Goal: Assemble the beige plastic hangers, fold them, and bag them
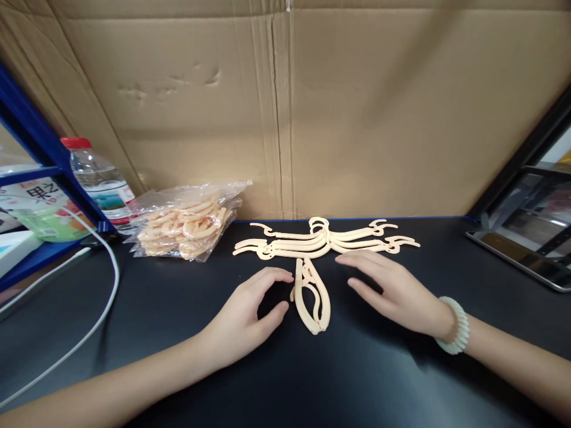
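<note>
As left hand gapes, fingers curved, perhaps touching hanger

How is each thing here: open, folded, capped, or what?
Near hanger: folded up
Back hangers: unfolded, arms spread
Plastic bag: filled; can't tell if sealed
Bottle: capped
White cable: loosely curved
Left hand: open, beside near hanger
Right hand: open, holding nothing

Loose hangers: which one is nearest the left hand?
The folded hanger, lying between the left hand and the right hand. The other loose hangers lie farther back, arms spread sideways.
</note>
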The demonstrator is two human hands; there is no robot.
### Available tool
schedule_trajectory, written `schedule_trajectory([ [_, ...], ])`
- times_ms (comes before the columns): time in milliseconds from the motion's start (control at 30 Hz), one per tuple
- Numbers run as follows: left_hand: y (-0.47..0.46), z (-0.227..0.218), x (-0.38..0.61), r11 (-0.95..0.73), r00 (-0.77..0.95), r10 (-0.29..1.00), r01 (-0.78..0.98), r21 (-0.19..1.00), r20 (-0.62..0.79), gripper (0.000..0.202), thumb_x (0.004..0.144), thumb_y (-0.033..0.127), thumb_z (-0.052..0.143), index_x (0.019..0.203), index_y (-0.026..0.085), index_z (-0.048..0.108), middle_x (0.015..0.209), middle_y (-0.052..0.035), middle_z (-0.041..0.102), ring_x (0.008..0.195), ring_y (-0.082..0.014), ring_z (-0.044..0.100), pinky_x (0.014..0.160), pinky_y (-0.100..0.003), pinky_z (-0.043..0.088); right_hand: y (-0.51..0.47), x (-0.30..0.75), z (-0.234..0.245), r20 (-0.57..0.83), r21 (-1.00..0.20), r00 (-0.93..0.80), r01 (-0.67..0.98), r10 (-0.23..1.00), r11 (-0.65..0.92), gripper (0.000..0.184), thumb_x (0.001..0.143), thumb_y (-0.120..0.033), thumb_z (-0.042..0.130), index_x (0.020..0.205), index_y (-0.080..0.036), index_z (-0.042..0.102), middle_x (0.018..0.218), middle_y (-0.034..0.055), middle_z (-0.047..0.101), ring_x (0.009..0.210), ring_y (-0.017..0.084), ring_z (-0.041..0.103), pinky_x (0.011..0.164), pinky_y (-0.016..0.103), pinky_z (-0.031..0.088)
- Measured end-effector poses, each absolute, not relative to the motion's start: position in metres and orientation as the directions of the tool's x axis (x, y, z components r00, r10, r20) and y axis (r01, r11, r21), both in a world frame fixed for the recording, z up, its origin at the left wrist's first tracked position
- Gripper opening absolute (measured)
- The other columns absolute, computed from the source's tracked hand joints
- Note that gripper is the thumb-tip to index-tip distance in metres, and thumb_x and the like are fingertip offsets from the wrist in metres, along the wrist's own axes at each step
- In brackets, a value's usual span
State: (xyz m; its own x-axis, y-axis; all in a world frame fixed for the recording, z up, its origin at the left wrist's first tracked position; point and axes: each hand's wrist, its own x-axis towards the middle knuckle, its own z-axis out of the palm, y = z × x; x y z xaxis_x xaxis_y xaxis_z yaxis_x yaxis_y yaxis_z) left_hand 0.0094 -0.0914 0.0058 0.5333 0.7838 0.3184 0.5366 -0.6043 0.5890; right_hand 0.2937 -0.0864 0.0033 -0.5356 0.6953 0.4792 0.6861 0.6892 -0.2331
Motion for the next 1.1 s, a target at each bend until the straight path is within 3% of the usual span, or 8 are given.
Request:
schedule_trajectory([
  [200, -0.092, 0.005, 0.009, -0.606, 0.531, 0.784, 0.541, 0.583, 0.322, 0.028, 0.087, 0.019, 0.052, 0.115, 0.024, 0.053, 0.119, -0.0040, 0.062, 0.113, -0.0201, 0.058, 0.101, -0.037, 0.045, -0.064, 0.318, -0.001, 0.522, -0.171, -0.342, 0.856, 0.782, 0.488, 0.032, 0.091, -0.024, 0.048, 0.121, -0.017, 0.055, 0.120, 0.0108, 0.062, 0.114, 0.028, 0.056, 0.099, 0.049, 0.046],
  [533, -0.092, 0.007, 0.009, -0.620, 0.536, 0.774, 0.532, 0.576, 0.337, 0.028, 0.087, 0.018, 0.051, 0.114, 0.023, 0.054, 0.118, -0.0030, 0.063, 0.112, -0.0183, 0.059, 0.100, -0.033, 0.045, -0.057, 0.318, -0.010, 0.433, -0.138, -0.419, 0.845, 0.798, 0.518, 0.025, 0.089, -0.019, 0.049, 0.112, -0.016, 0.060, 0.109, 0.0118, 0.063, 0.105, 0.028, 0.057, 0.092, 0.048, 0.048],
  [833, -0.092, 0.006, 0.009, -0.614, 0.517, 0.780, 0.530, 0.584, 0.351, 0.028, 0.086, 0.018, 0.051, 0.113, 0.024, 0.055, 0.117, -0.0039, 0.064, 0.110, -0.0216, 0.060, 0.098, -0.038, 0.047, -0.057, 0.315, -0.009, 0.422, -0.323, -0.409, 0.765, 0.809, 0.556, 0.013, 0.093, -0.023, 0.049, 0.084, -0.019, 0.058, 0.090, 0.0072, 0.062, 0.089, 0.023, 0.058, 0.081, 0.042, 0.049],
  [1100, -0.091, 0.005, 0.007, -0.575, 0.480, 0.810, 0.539, 0.616, 0.336, 0.026, 0.086, 0.019, 0.052, 0.111, 0.024, 0.056, 0.115, -0.0046, 0.064, 0.109, -0.0229, 0.060, 0.098, -0.042, 0.047, -0.065, 0.312, 0.005, 0.438, -0.438, -0.303, 0.750, 0.846, 0.495, 0.015, 0.095, -0.031, 0.048, 0.090, -0.021, 0.057, 0.083, 0.0024, 0.066, 0.074, 0.019, 0.063, 0.068, 0.033, 0.050],
])
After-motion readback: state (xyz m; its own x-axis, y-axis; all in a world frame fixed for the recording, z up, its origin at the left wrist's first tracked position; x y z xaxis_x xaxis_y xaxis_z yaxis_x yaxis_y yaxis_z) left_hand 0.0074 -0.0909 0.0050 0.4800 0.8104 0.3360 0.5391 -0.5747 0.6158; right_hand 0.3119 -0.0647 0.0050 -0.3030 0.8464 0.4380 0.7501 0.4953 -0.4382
